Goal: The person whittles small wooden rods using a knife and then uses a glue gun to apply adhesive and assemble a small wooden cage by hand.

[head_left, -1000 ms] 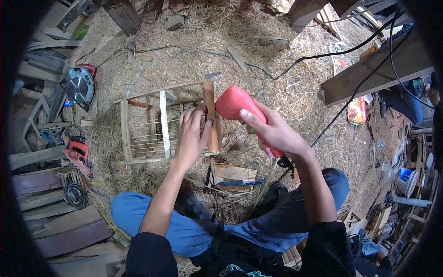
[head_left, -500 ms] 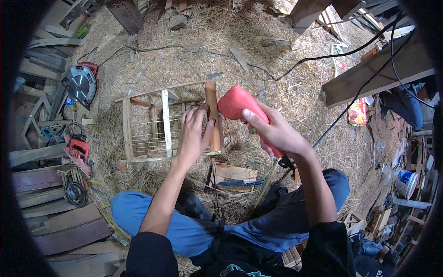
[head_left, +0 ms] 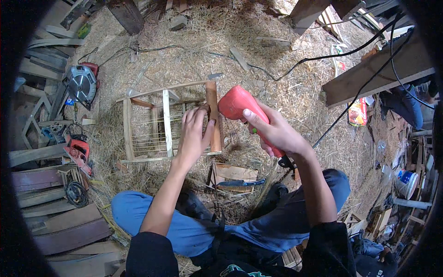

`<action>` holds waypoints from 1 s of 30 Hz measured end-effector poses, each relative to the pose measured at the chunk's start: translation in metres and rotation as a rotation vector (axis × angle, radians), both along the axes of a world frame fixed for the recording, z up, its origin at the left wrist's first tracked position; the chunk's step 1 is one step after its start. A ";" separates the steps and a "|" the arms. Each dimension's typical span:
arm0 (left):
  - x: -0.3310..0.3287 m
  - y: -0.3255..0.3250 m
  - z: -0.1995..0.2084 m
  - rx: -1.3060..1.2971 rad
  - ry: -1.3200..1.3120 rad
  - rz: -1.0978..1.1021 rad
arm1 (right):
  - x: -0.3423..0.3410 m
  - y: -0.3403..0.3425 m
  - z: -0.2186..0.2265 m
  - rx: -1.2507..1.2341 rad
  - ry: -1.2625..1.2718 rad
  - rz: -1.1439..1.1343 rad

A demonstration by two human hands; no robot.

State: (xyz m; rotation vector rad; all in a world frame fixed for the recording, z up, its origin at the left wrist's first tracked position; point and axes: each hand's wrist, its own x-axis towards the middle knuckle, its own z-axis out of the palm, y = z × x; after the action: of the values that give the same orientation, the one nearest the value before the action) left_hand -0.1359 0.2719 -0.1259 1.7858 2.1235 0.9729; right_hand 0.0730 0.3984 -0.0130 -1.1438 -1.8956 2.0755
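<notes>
A small cage-like wooden frame (head_left: 167,111) with thin rods lies on the straw-covered ground in front of me. My left hand (head_left: 191,134) grips the brown board (head_left: 211,94) at its right end, fingers on the inner side and thumb along the face. My right hand (head_left: 282,131) is wrapped round the handle of a red corded power drill (head_left: 236,102). The drill's front is close against the outer side of that board; its tip is hidden. Nearer my legs, a knife (head_left: 244,183) with a blue handle lies across a wooden piece (head_left: 235,171).
A circular saw (head_left: 83,85) and a red power tool (head_left: 78,153) lie at the left, beside stacked boards (head_left: 69,226). A black cable (head_left: 318,59) crosses the upper right near a thick beam (head_left: 369,76). At right are a bucket (head_left: 407,182) and another person's leg (head_left: 408,111).
</notes>
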 end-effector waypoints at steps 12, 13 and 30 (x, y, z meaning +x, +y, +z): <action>-0.001 -0.002 -0.001 -0.027 -0.049 0.026 | 0.002 -0.002 -0.004 -0.040 0.012 -0.011; -0.001 -0.003 -0.002 -0.028 -0.049 0.026 | 0.002 -0.002 -0.005 -0.041 0.013 -0.011; 0.002 -0.001 0.001 0.017 -0.046 0.047 | 0.004 -0.006 -0.006 -0.042 -0.006 -0.034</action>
State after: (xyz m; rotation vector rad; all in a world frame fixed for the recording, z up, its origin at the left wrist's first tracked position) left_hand -0.1344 0.2710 -0.1253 1.7119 2.1442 1.0359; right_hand 0.0766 0.3921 -0.0194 -1.1831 -1.8307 2.1058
